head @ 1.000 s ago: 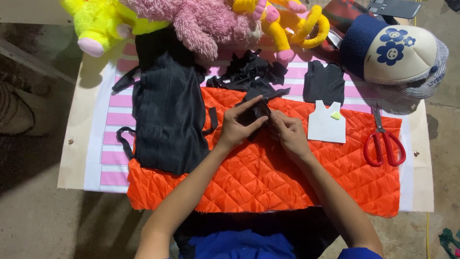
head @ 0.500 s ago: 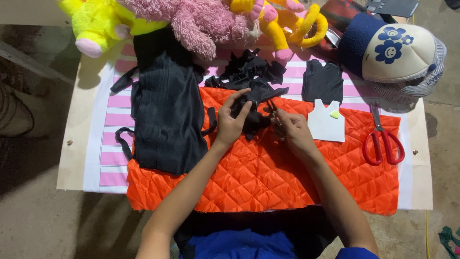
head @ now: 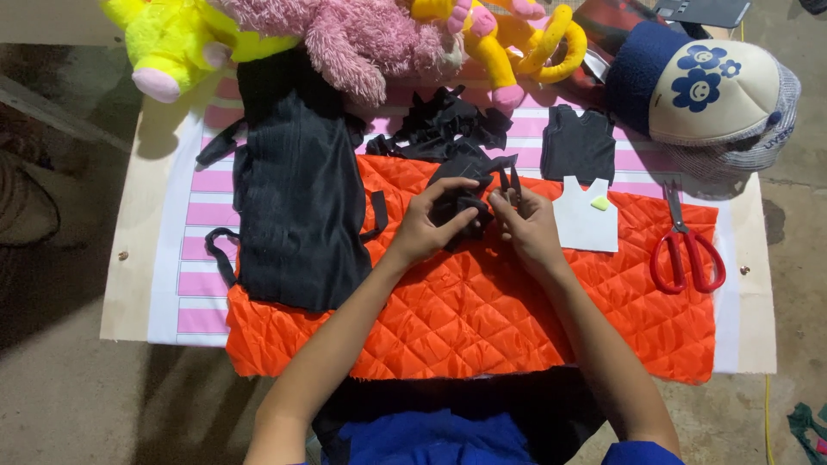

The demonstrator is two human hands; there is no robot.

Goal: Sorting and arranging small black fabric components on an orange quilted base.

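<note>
Between the left hand [head: 428,226] and right hand [head: 527,226], both pinched shut on it, sits a small black fabric piece [head: 465,207]. Orange quilted cloth [head: 482,319] lies beneath them; red scissors [head: 687,256] rest right of the right hand.

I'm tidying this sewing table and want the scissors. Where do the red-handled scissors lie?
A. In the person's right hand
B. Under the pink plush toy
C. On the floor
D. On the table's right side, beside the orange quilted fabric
D: the red-handled scissors lie on the right side of the table, at the edge of the orange quilted fabric, untouched by either hand.
</note>
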